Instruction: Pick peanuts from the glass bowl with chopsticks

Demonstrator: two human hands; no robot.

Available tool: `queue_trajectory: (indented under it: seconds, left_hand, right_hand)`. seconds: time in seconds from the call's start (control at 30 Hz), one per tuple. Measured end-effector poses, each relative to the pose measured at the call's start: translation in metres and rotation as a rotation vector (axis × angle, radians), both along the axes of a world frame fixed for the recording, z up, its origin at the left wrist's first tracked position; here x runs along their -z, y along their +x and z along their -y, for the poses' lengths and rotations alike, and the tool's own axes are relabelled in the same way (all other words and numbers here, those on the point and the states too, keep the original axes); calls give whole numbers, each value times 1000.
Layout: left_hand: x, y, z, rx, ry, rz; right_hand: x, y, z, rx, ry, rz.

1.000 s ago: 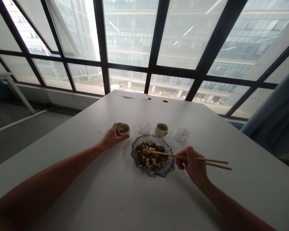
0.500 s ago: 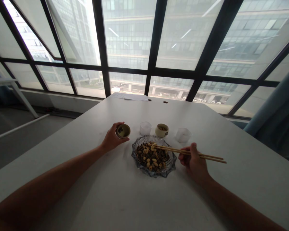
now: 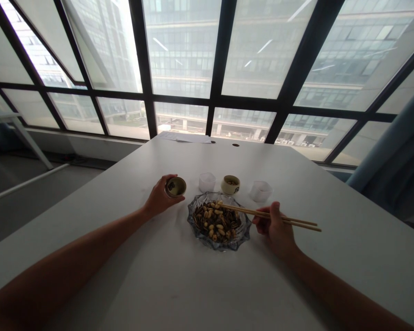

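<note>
My left hand [image 3: 159,196] is closed round a small ceramic cup [image 3: 175,187], tilted so that its greenish inside and a dark mark show. Between my hands stands a scalloped glass bowl [image 3: 243,236] filled with dark seeds and several pale nuts [image 3: 212,227] that look like peanuts or pistachios. My right hand [image 3: 276,231] grips a pair of wooden chopsticks [image 3: 298,222] at the bowl's right side. Their tips reach over the far part of the heap, by a pale nut; whether they pinch it I cannot tell.
Behind the bowl, a cream ceramic cup [image 3: 230,185] with small pieces inside stands between a left translucent plastic cup [image 3: 207,182] and a right translucent cup [image 3: 261,191]. Papers [image 3: 184,137] lie at the far end of the white table [image 3: 152,285], below large windows.
The view has shifted slightly. The chopstick tips have stayed over the same part of the bowl, and my left hand keeps its hold on the cup.
</note>
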State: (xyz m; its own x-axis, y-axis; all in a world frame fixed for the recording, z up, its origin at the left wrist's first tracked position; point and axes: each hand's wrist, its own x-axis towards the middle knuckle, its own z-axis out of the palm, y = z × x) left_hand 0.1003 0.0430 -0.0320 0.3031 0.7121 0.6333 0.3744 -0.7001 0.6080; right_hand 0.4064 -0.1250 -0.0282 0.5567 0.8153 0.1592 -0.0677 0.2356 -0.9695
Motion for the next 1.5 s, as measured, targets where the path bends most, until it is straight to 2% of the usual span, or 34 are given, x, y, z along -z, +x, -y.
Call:
queue_trajectory:
  seconds: [0.17,0.4,0.7,0.83,0.93,1.13,1.23,1.37,1.5]
  left_hand:
    - [-2,0,2,-45,-64,-38]
    - [0,0,0,-92,-184,-54]
    - [-1,-1,-1,-129,-283,-77]
    - [-3,-1,-1,-136,-306,-73]
    - [-4,0,0,-141,-316,-78]
    - [-1,-2,-2,-126,-349,-111]
    - [-3,-4,-6,-125,-335,-125]
    - [-18,8,-6,-175,-120,-230]
    - [-41,47,-6,-99,59,-441]
  right_hand:
    - [0,0,0,9,13,21]
    - [1,-1,2,-3,43,155]
    - [7,8,8,-16,160,528]
    - [9,11,9,-2,153,598]
    - [7,8,7,1,125,475]
    - [1,4,-4,-2,29,19]
    - [0,6,-7,-47,-28,-150]
    - [-1,7,-6,-102,-74,-242]
    - [-4,6,-5,-129,-98,-285]
